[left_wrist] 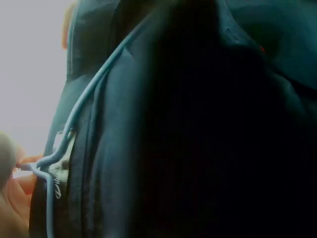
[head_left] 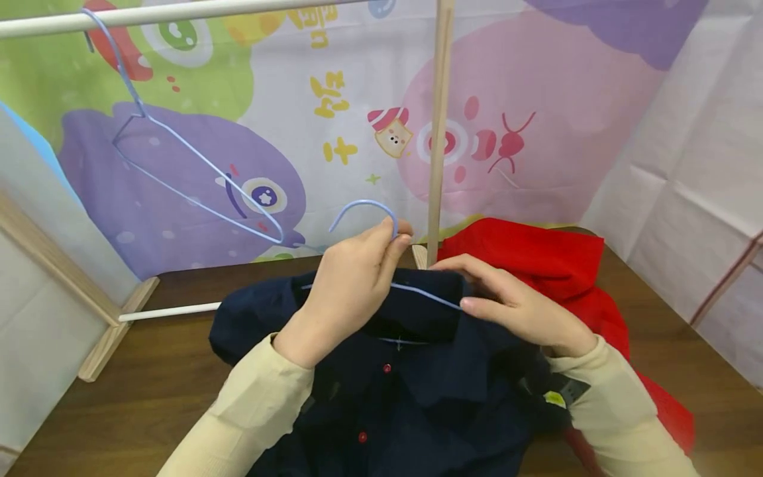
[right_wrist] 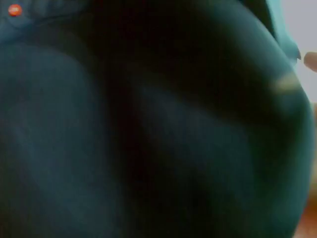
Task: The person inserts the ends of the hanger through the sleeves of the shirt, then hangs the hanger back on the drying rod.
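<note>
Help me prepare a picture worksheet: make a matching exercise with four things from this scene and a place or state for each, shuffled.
1. Left hand
2. Navy shirt
3. Red cloth
4. Upper hanger

A. Lies on the right side of the table
B. Hangs from the white rail
C. Pinches the lower hanger at its hook
D. Shows red buttons down its front

Pairs: 1-C, 2-D, 3-A, 4-B
</note>
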`<state>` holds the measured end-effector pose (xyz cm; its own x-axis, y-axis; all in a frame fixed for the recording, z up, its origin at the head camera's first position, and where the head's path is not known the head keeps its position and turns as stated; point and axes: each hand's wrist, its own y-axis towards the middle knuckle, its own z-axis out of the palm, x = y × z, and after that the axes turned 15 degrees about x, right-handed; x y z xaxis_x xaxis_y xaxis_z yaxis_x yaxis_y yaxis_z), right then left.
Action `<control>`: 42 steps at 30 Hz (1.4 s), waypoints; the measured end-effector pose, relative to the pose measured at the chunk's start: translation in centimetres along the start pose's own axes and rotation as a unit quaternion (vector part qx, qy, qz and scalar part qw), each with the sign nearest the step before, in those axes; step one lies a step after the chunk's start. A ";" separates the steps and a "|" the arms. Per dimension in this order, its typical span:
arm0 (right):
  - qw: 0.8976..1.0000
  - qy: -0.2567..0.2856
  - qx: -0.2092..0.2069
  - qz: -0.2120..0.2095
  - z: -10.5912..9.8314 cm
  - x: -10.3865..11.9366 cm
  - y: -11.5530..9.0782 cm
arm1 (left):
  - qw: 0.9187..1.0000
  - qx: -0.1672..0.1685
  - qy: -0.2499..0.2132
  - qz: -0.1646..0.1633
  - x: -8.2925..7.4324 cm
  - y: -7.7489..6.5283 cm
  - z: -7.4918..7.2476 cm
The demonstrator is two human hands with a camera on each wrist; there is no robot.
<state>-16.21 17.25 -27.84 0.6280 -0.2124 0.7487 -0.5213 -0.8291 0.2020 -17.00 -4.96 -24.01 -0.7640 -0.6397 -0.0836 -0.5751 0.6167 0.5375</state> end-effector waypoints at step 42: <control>0.837 -0.293 -0.462 0.036 -2.8 0.7 -2.6 | 0.994 -0.029 -0.023 -0.100 1.9 -3.1 -3.0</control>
<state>-16.06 20.73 -26.08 0.6106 -0.6854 0.3967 -0.6241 -0.1081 0.7738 -15.76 -9.49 -23.29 -0.6493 -0.7244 -0.2315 -0.7000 0.4503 0.5543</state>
